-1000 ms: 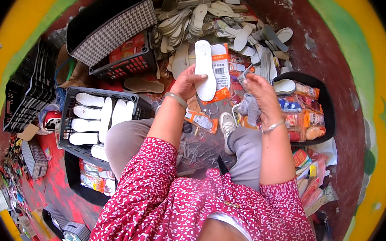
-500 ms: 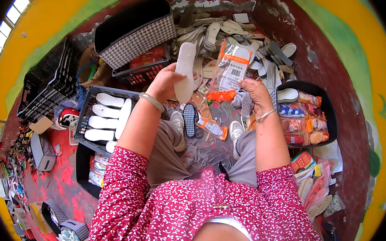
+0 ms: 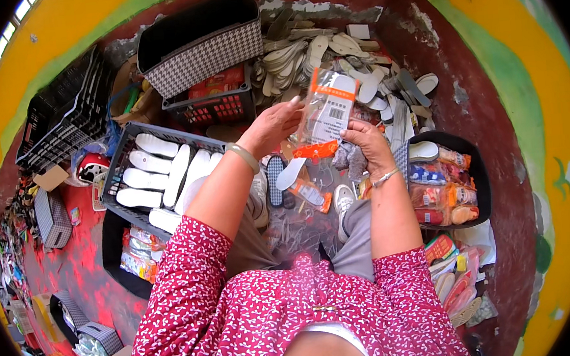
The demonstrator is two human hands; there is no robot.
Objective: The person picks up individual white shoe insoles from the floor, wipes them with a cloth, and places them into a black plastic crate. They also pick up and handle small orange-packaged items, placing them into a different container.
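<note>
My right hand [image 3: 368,142] grips the lower right corner of a clear plastic packet [image 3: 331,106] with an orange top band, a white label and a barcode. Beside that hand hangs a grey fuzzy bundle [image 3: 349,161]; I cannot tell whether it is held. My left hand [image 3: 272,127] reaches to the packet's left edge with fingers stretched out; whether they touch it is unclear. Below it, a pale insole [image 3: 290,174] appears lower down near my feet. A dark checked insole [image 3: 276,181] and another orange-banded packet [image 3: 313,194] lie by my shoes.
On the left, a dark crate [image 3: 178,213] holds several white insoles. Loose insoles are heaped [image 3: 289,66] against the far wall, beside a houndstooth bin [image 3: 210,56]. On the right, a black-lined basket [image 3: 479,185] contains packed colourful items. Stacked black crates [image 3: 59,116] stand far left.
My left hand has let go of a white insole and moved toward the packet. The packet has shifted slightly left and nearer. A pale insole now shows lower down near my feet.
</note>
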